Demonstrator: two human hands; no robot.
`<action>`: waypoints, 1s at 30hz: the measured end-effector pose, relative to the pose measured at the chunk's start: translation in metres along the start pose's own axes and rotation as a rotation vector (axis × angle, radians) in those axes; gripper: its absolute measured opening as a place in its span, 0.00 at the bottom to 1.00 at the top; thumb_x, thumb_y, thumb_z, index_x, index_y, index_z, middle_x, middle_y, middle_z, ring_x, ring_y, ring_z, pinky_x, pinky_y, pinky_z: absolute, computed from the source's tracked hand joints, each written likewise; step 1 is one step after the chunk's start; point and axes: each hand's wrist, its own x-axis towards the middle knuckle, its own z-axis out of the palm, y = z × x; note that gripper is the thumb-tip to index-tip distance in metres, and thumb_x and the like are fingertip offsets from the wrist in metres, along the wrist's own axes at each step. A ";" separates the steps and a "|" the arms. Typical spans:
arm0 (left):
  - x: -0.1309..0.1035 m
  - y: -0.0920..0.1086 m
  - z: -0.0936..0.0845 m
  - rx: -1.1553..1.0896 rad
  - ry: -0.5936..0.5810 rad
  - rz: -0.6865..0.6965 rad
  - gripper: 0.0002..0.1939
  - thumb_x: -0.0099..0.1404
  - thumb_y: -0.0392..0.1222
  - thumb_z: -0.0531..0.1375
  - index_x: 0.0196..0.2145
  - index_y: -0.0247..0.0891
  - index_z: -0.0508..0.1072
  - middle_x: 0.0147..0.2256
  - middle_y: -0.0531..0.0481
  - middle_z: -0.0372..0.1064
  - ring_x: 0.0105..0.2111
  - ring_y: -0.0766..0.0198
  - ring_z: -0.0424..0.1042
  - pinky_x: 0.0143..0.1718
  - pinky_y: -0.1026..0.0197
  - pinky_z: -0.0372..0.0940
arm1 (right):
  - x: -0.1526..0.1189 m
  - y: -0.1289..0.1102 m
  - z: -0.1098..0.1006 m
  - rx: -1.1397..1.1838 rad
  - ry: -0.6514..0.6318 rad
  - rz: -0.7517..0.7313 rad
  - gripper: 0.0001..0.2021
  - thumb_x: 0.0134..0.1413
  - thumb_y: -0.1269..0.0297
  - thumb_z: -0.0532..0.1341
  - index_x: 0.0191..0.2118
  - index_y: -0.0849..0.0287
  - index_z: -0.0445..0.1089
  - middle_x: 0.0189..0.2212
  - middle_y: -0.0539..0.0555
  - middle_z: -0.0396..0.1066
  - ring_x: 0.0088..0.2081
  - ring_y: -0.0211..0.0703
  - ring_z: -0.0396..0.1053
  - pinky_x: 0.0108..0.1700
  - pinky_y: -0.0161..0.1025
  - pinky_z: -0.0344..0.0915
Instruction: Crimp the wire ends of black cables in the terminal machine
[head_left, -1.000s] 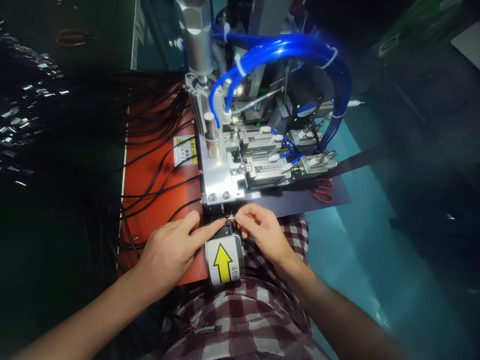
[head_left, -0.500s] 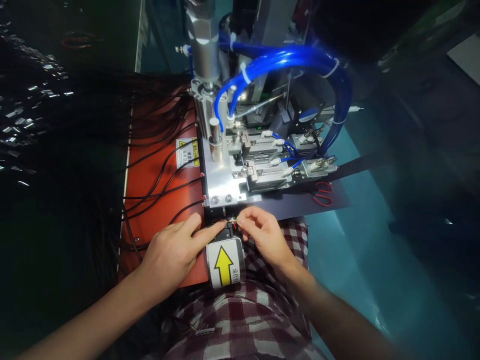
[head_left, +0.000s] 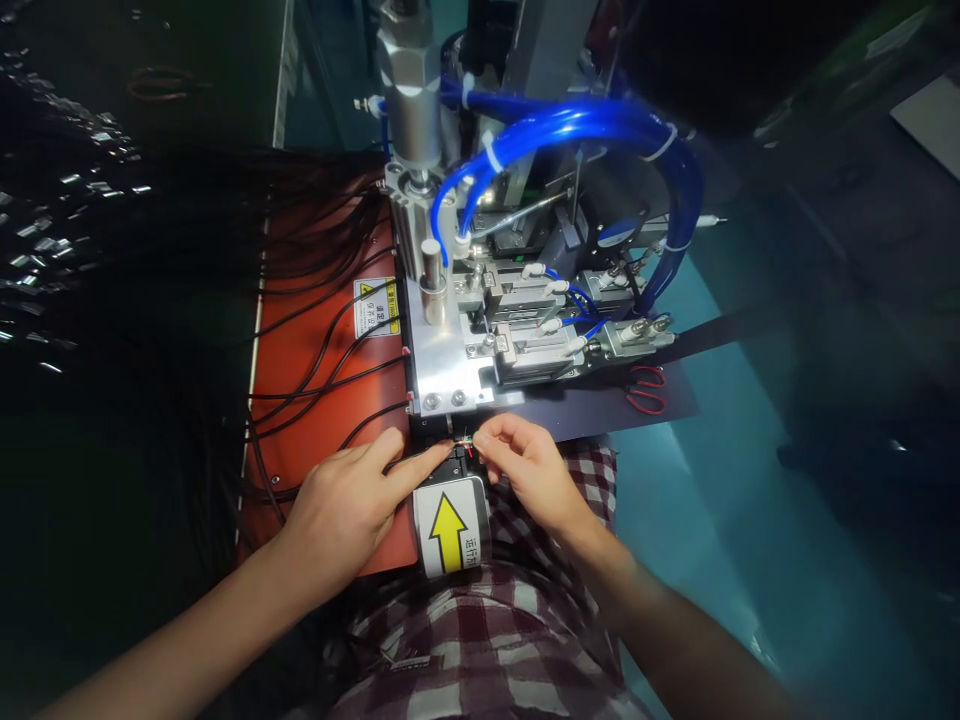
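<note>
A small bunch of thin coloured wires (head_left: 465, 442), one of them red, lies at the front edge of the machine between my two hands. My right hand (head_left: 529, 465) is closed, with thumb and index finger pinching the right end of the wires. From the other side, my left hand (head_left: 352, 500) holds their left end under an outstretched digit, its other fingers curled and partly hidden. Both sets of fingertips rest at a small black fixture (head_left: 454, 465). Just below it is a white label with a yellow arrow (head_left: 448, 530).
Behind my hands stands a metal machine (head_left: 442, 370) with blue air hoses (head_left: 577, 120). Black cables (head_left: 322, 385) cross an orange-red panel (head_left: 330, 350) bearing a warning label (head_left: 375, 305). Red-handled scissors (head_left: 646, 390) lie on the dark plate to the right.
Hardly anything differs. Both hands keep their places, and the thin wires between the fingertips have shifted very slightly.
</note>
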 end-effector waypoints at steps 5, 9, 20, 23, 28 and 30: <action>0.000 0.000 -0.001 -0.003 -0.014 -0.009 0.24 0.65 0.30 0.44 0.50 0.46 0.71 0.26 0.51 0.58 0.20 0.67 0.59 0.21 0.66 0.55 | 0.000 -0.001 -0.001 0.021 -0.007 0.008 0.11 0.51 0.59 0.61 0.25 0.60 0.64 0.19 0.46 0.60 0.20 0.33 0.56 0.23 0.33 0.53; 0.000 0.001 0.000 -0.015 -0.023 -0.024 0.24 0.64 0.30 0.44 0.51 0.46 0.70 0.26 0.51 0.57 0.21 0.67 0.57 0.21 0.66 0.55 | -0.001 0.001 -0.002 0.006 -0.004 0.003 0.11 0.51 0.58 0.61 0.25 0.59 0.64 0.19 0.46 0.61 0.20 0.34 0.56 0.23 0.33 0.53; 0.000 0.001 0.001 -0.054 -0.005 -0.018 0.23 0.65 0.30 0.44 0.50 0.44 0.71 0.26 0.51 0.56 0.20 0.66 0.57 0.21 0.65 0.54 | -0.002 -0.001 -0.002 0.025 -0.015 -0.006 0.10 0.51 0.60 0.62 0.25 0.59 0.65 0.19 0.45 0.61 0.20 0.33 0.57 0.23 0.33 0.54; 0.001 0.001 0.001 -0.073 -0.001 -0.027 0.23 0.65 0.30 0.44 0.50 0.44 0.71 0.26 0.52 0.56 0.20 0.66 0.56 0.21 0.66 0.54 | -0.001 -0.001 -0.003 0.022 -0.019 -0.004 0.10 0.50 0.59 0.62 0.25 0.59 0.65 0.19 0.45 0.61 0.20 0.33 0.57 0.23 0.33 0.55; 0.001 0.001 0.000 -0.041 0.007 -0.013 0.23 0.65 0.31 0.44 0.50 0.44 0.72 0.26 0.51 0.57 0.20 0.66 0.57 0.20 0.65 0.55 | -0.001 -0.001 -0.003 0.017 -0.028 -0.007 0.11 0.50 0.58 0.62 0.25 0.59 0.65 0.19 0.46 0.61 0.20 0.34 0.57 0.23 0.33 0.55; 0.000 0.000 0.001 -0.023 0.006 -0.011 0.23 0.65 0.31 0.44 0.49 0.45 0.72 0.26 0.51 0.58 0.20 0.66 0.58 0.20 0.65 0.55 | 0.000 -0.001 -0.003 0.016 -0.029 -0.009 0.11 0.50 0.58 0.62 0.25 0.59 0.65 0.19 0.46 0.61 0.20 0.34 0.57 0.23 0.33 0.55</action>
